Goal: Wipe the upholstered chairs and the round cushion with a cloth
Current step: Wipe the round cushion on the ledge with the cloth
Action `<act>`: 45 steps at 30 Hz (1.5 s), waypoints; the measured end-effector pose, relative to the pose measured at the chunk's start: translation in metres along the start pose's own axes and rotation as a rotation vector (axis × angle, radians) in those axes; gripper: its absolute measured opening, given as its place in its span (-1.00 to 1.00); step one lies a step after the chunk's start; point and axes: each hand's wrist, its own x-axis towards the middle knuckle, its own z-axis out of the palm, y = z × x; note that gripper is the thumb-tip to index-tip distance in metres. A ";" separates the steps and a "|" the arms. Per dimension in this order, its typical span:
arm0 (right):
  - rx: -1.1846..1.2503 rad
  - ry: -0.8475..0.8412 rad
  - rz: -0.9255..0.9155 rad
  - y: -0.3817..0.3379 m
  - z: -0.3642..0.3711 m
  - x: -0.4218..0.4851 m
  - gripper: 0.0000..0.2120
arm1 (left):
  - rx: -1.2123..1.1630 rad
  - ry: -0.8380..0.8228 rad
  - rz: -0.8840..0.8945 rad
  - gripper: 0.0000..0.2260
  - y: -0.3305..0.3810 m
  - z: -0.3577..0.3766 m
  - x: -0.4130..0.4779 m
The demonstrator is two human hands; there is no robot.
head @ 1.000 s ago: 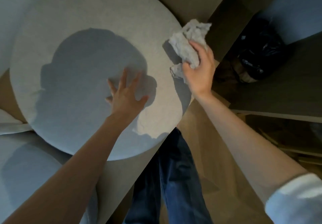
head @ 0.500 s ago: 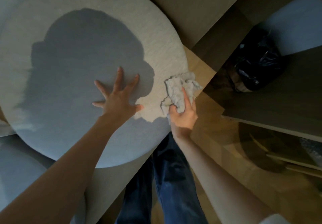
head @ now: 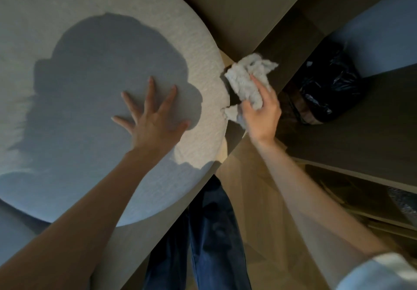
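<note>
Right hand (head: 261, 115) clutched the cloth (head: 246, 79) at the round cushion (head: 112, 30)'s right edge, cushion lying to its left; left hand (head: 153, 122) pressed flat on it, fingers spread

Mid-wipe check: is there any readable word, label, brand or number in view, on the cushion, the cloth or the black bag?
None. The round cushion, the cloth gripped in the right hand and the black bag show no print, tag or number that can be read.
</note>
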 end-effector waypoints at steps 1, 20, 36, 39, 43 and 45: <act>-0.081 -0.066 0.019 0.010 0.002 0.021 -0.52 | 0.021 0.031 0.021 -0.31 0.002 0.004 0.003; -0.607 -0.404 -0.190 0.083 0.000 -0.005 -0.44 | -0.058 0.208 0.232 -0.45 -0.007 0.032 -0.010; -0.619 -0.516 -0.021 0.071 0.023 -0.132 -0.40 | -0.110 0.158 0.285 -0.55 -0.110 0.038 -0.135; -0.643 -0.545 -0.010 0.070 0.023 -0.153 -0.41 | -0.205 0.186 0.224 -0.60 -0.122 0.038 -0.162; -0.678 -0.640 -0.074 0.066 0.022 -0.179 -0.39 | -0.269 0.319 0.024 -0.59 -0.136 0.039 -0.201; -0.689 -0.732 -0.093 0.061 0.024 -0.197 -0.38 | -0.254 0.367 -0.065 -0.59 -0.142 0.040 -0.224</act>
